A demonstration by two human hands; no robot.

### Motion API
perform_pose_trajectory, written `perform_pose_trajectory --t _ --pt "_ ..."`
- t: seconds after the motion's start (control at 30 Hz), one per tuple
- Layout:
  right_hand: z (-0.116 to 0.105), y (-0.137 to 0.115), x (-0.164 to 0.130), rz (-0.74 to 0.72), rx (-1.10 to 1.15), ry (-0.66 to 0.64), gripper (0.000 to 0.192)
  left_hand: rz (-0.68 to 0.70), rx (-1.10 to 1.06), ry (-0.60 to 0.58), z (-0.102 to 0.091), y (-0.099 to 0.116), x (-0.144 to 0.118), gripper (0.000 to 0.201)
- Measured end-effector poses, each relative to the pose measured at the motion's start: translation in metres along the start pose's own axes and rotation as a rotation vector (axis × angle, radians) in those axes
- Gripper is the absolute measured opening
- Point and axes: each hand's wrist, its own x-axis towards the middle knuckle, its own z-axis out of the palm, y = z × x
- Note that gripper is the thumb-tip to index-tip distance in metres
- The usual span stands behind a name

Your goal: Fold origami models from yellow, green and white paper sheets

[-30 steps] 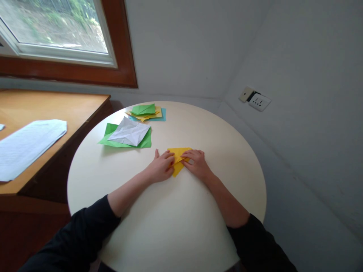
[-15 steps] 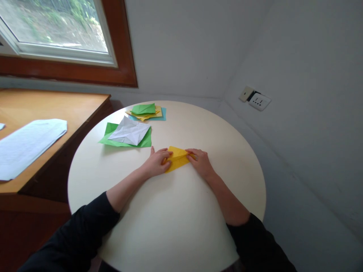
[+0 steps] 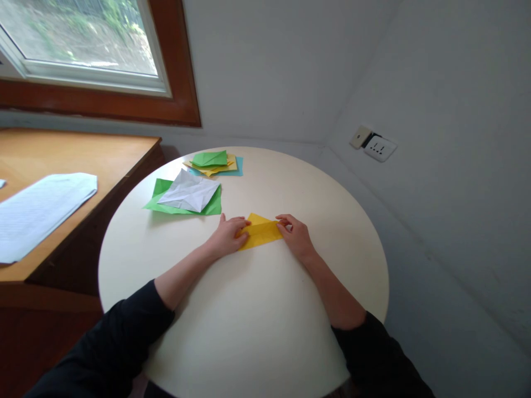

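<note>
A folded sheet of yellow paper lies on the round white table, between my two hands. It shows a long band in front and a pointed corner standing out behind. My left hand holds its left end, thumb in front and fingers over the back part. The right end is pinched between the thumb and fingertips of my right hand. Parts of both paper ends are covered by my fingers.
A creased white paper rests on a green sheet at the left. Behind them sits a pile of folded papers. A wooden desk with printed sheets stands left; a wall socket is at right.
The yellow paper's front flap now lies as a straighter, longer band. My right hand has shifted slightly right along its end, while my left hand stays almost in place.
</note>
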Motion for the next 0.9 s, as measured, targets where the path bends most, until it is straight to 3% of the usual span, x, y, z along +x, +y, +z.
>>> perform_pose_trajectory --t 0.53,0.9 --pt "0.003 0.014 0.005 -0.061 -0.208 0.036 0.010 -0.002 -0.018 0.022 -0.002 -0.004 0.002 0.029" --pt "0.001 0.008 0.004 -0.078 -0.238 -0.012 0.010 -0.061 0.043 0.150 -0.001 -0.002 0.002 0.019"
